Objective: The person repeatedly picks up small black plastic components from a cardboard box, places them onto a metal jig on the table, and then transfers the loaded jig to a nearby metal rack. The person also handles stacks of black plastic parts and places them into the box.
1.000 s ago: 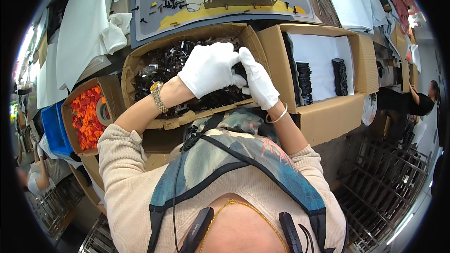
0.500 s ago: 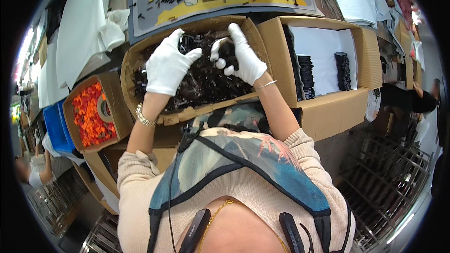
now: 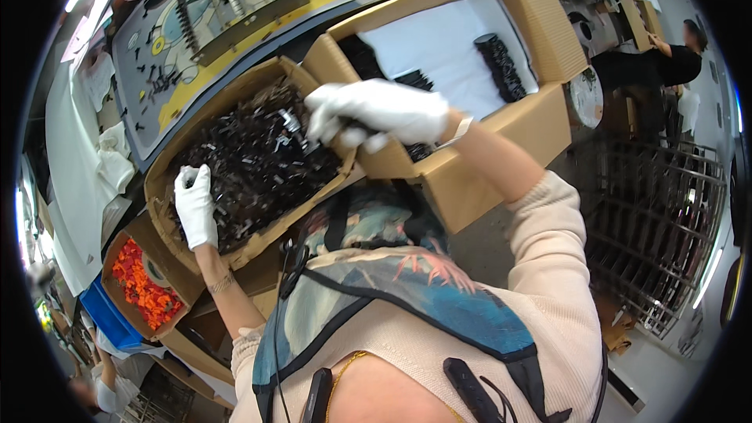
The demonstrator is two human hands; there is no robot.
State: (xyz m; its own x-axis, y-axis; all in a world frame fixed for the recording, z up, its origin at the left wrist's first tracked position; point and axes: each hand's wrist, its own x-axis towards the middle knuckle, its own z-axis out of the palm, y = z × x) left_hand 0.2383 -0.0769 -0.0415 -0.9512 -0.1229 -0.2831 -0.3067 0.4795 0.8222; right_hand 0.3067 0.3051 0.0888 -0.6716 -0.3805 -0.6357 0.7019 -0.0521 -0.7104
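Both my hands wear white gloves. My left hand [image 3: 197, 207] is at the left side of a cardboard box heaped with small glossy black plastic pieces [image 3: 251, 157]. Its fingers are curled together; a dark bit shows between them, too small to make out. Blurred by motion, my right hand [image 3: 384, 112] is over the wall between that box and a second cardboard box [image 3: 493, 164]. Its fingers are bent round dark pieces that show beneath them. In the second box, white lining [image 3: 439, 39] bears a row of stacked black pieces [image 3: 499, 66]; another row is partly hidden by my right hand.
Beyond the boxes lies a grey and yellow mat [image 3: 184, 59] with a metal rack [image 3: 251, 27] and loose black parts. At left stand a small box of orange-red pieces [image 3: 145, 286] and a blue bin [image 3: 110, 317]. Another person [image 3: 666, 63] is at far right.
My right hand has moved right, out of the heap and toward the lined box. My left hand has drawn to the heap's left side and curled its fingers. The whole view has turned.
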